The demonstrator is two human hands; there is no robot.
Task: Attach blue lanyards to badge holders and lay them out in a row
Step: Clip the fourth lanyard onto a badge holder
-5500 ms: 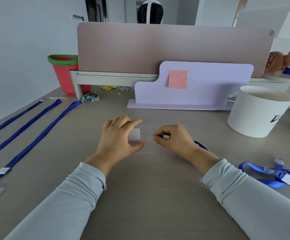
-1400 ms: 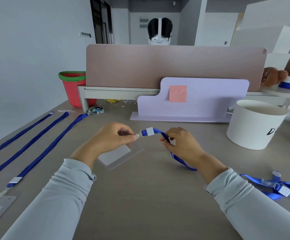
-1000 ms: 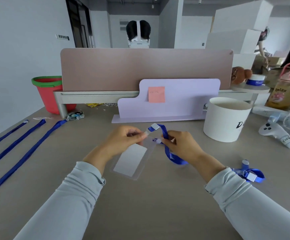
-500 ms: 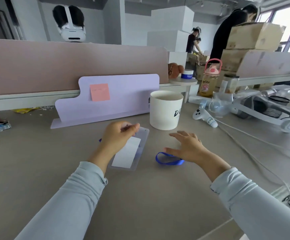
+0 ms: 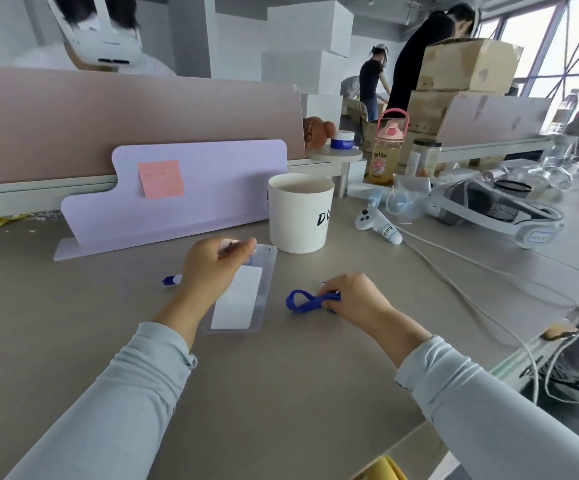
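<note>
Left hand point(image 5: 212, 268) pinches badge holder point(image 5: 246, 299); right hand point(image 5: 354, 296) grips lanyard point(image 5: 302, 301); white cup point(image 5: 300, 216) just beyond.

Just beyond the grip of the left hand point(image 5: 212, 268) we see a white cup point(image 5: 300, 216); farther left, a lilac stand point(image 5: 212, 188) bearing a pink note point(image 5: 160, 178).

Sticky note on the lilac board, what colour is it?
The sticky note is salmon pink, clearest in the head view.

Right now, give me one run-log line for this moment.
left hand: pinches badge holder top | right hand: grips blue lanyard loop | clip link: hidden behind left hand
</note>
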